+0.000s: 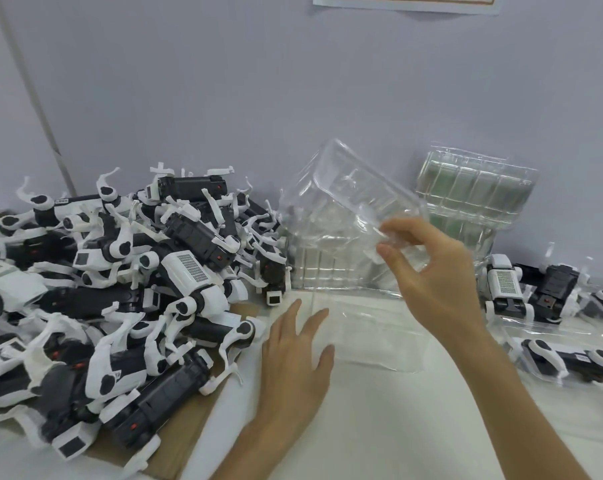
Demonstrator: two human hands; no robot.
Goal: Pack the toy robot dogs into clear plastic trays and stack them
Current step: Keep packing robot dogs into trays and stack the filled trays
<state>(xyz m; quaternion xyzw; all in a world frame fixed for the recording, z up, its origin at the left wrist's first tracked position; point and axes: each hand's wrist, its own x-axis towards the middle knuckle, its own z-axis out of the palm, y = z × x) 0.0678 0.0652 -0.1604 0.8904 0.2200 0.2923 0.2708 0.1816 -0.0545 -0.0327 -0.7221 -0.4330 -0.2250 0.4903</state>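
A big heap of black-and-white toy robot dogs (pixel 127 289) covers the left side of the table, lying on brown cardboard. My right hand (pixel 438 271) pinches the corner of a clear plastic tray (pixel 348 188), which is lifted and tilted above a stack of clear trays (pixel 327 265). Another clear tray (pixel 372 337) lies flat on the white table in front of me. My left hand (pixel 293 368) rests flat, fingers spread, at that tray's left edge. At the right, packed dogs in clear trays (pixel 542 299) lie on the table.
A second, taller stack of clear trays (pixel 473 195) leans against the pale wall at the back right. The brown cardboard (pixel 186 441) under the dog heap reaches toward the front edge. White table surface (pixel 379 427) shows between my arms.
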